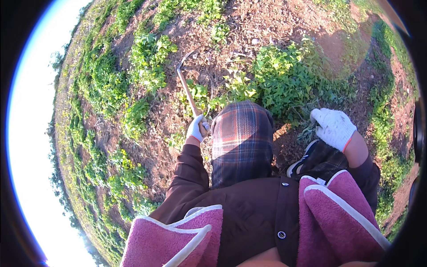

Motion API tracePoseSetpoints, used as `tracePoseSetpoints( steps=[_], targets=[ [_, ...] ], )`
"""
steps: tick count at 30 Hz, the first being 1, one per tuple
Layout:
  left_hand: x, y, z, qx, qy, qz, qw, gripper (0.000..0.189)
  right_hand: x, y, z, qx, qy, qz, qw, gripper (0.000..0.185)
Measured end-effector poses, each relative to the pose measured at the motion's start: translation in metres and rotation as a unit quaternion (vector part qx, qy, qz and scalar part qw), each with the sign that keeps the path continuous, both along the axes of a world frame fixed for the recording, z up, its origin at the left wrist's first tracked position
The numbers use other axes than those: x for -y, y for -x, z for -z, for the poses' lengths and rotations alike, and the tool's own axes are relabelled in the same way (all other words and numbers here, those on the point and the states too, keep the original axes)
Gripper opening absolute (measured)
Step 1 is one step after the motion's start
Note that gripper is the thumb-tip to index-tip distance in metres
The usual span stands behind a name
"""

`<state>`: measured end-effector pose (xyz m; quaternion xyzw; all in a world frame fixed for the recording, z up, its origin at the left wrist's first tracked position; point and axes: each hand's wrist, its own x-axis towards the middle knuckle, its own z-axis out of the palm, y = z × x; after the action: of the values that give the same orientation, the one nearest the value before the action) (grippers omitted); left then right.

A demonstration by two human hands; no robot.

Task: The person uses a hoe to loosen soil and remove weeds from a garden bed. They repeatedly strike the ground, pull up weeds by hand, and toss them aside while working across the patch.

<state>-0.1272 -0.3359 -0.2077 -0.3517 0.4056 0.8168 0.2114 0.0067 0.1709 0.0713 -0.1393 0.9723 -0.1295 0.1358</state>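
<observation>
My left hand [197,128], in a white knit glove with an orange-edged cuff, grips the end of a sickle's wooden handle [187,90]. The curved metal blade [184,60] points away from me, over or against the dry soil; I cannot tell whether it touches. My right hand [333,128], in a soiled white glove, is curled around grey-green leafy stems [307,134] beside my shoe. Its fingertips are mostly hidden. Just beyond it grows a dense clump of leafy green vines [283,75], partly in shade.
My plaid-covered knee [243,137] stands between both hands. A striped shoe [302,158] is planted at right. A pink towel [340,213] hangs down over my brown jacket [253,213]. More vine rows [106,83] run along the left. Pale stones [255,41] and dry leaf litter dot the ground.
</observation>
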Motion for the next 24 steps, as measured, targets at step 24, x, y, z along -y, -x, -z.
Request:
tracePoseSetpoints(
  steps=[24],
  targets=[
    [0.020, -0.044, 0.048, -0.010, 0.561, 0.092, 0.823, 0.026, -0.001, 0.002, 0.001, 0.010, -0.015, -0.013, 1.000, 0.022]
  ],
)
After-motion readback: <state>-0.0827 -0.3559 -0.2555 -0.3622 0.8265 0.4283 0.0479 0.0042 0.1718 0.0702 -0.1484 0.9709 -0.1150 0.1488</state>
